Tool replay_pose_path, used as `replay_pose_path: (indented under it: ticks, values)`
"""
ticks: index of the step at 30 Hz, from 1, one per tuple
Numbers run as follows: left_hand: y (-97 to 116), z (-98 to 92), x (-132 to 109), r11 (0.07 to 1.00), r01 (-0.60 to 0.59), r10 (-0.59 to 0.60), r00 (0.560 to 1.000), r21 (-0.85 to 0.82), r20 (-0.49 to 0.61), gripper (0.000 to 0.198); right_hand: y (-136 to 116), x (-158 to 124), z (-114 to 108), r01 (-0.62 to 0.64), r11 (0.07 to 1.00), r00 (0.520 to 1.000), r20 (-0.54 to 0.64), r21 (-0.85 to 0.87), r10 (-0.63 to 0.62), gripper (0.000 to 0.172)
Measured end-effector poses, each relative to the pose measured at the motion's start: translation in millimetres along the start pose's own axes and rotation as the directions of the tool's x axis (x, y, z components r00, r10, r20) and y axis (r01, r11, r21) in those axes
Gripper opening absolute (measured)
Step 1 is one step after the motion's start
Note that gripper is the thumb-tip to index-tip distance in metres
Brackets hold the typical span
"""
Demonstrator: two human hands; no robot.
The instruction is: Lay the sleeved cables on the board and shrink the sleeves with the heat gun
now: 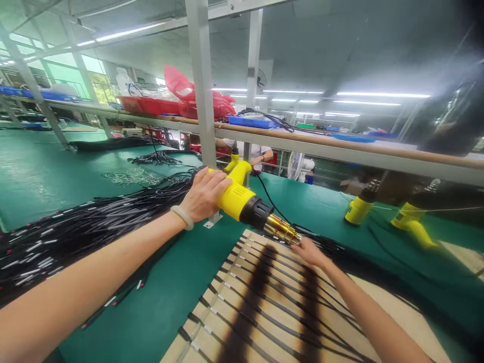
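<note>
My left hand (209, 194) is wrapped round the yellow body of a heat gun (237, 199). The gun's brass-coloured nozzle (282, 229) slants down to the right, over the far end of a wooden board (215, 327). Black cables (272, 322) with white sleeves lie side by side across that board, which has two dark scorched bands. Just beyond the nozzle tip is my right hand (308, 252), its fingers drawn together low over the cables. The nozzle partly covers those fingertips, so what they pinch is hidden.
Bundled black cables (75, 242) cover the green table (159, 307) at left. Two more yellow heat guns (357, 209) stand at right. A metal post (202, 85) rises behind my left hand, below a shelf with red bins (151, 105). Across the table sits another person (259, 154).
</note>
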State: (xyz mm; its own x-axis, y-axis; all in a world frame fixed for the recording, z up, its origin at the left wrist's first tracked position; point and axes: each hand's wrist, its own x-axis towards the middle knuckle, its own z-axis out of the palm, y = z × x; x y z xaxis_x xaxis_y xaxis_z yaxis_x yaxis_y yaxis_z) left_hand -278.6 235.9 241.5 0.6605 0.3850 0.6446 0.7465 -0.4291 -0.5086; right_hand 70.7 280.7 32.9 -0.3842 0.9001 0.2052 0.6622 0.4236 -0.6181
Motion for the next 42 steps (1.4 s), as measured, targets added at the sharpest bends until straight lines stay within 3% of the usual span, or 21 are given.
replay_pose_path:
  ticks: [3, 6, 15, 19, 22, 25, 27, 30, 33, 35, 37, 39, 41, 42]
  values:
    - [-6, -1.2, -4, 0.999, -0.010, 0.009, 1.000, 0.032, 0.021, 0.036, 3, 7, 26, 0.028, 0.999, 0.998, 0.059, -0.023, -0.027, 0.027]
    - [-12, 0.4, -7, 0.999, -0.023, 0.021, 0.999, 0.045, 0.040, 0.035, 8, 15, 32, 0.041, 0.998, 0.994, 0.098, -0.039, -0.037, 0.029]
    - [-8, 14.5, -5, 0.999, -0.044, 0.042, 0.995, 0.011, 0.093, 0.031, 13, 32, 28, -0.043, 0.999, 0.992, 0.122, 0.016, 0.041, 0.022]
    - [-6, 12.2, -2, 0.996, -0.085, 0.088, 0.992, -0.041, 0.085, 0.029, -3, 33, 7, -0.020, 0.994, 0.992, 0.129, 0.104, 0.007, 0.025]
    - [-7, 9.7, -1, 0.995, -0.090, 0.094, 0.989, -0.045, 0.111, 0.030, -35, 27, -23, 0.002, 0.973, 0.990, 0.137, 0.231, -0.035, 0.037]
    - [-7, 5.8, 3, 0.992, -0.117, 0.122, 0.986, -0.053, 0.114, 0.031, -83, 19, -52, 0.000, 0.922, 0.987, 0.146, 0.387, -0.061, 0.051]
    - [-5, 1.0, 8, 0.983, -0.179, 0.182, 0.980, -0.041, 0.079, 0.030, -119, 15, -62, -0.041, 0.811, 0.982, 0.172, 0.583, -0.074, 0.061]
    - [2, -9.3, 21, 0.944, -0.329, 0.328, 0.944, 0.030, 0.017, 0.031, -174, 16, -61, -0.033, 0.622, 0.971, 0.172, 0.782, -0.164, 0.077]
    - [12, -19.1, 35, 0.878, -0.472, 0.476, 0.879, 0.078, -0.033, 0.032, -215, 19, -52, 0.048, 0.534, 0.963, 0.102, 0.844, -0.248, 0.064]
    - [19, -22.0, 40, 0.870, -0.491, 0.493, 0.868, 0.048, -0.059, 0.035, -229, 17, -47, 0.096, 0.512, 0.969, 0.038, 0.854, -0.244, 0.056]
    - [24, -19.6, 36, 0.925, -0.380, 0.376, 0.919, -0.013, -0.120, 0.042, -229, 13, -47, 0.130, 0.529, 0.981, -0.030, 0.839, -0.192, 0.056]
    - [31, -9.8, 21, 0.985, -0.141, 0.121, 0.976, -0.100, -0.179, 0.049, -218, 8, -49, 0.185, 0.600, 0.983, -0.156, 0.778, -0.101, 0.060]
    - [39, 8.6, -7, 0.966, 0.118, -0.149, 0.981, -0.231, -0.123, 0.054, -200, 6, -52, 0.249, 0.681, 0.946, -0.323, 0.688, -0.020, 0.063]
    - [44, 21.0, -26, 0.927, 0.213, -0.230, 0.973, -0.308, -0.021, 0.057, -189, 6, -53, 0.275, 0.712, 0.917, -0.400, 0.647, 0.009, 0.064]
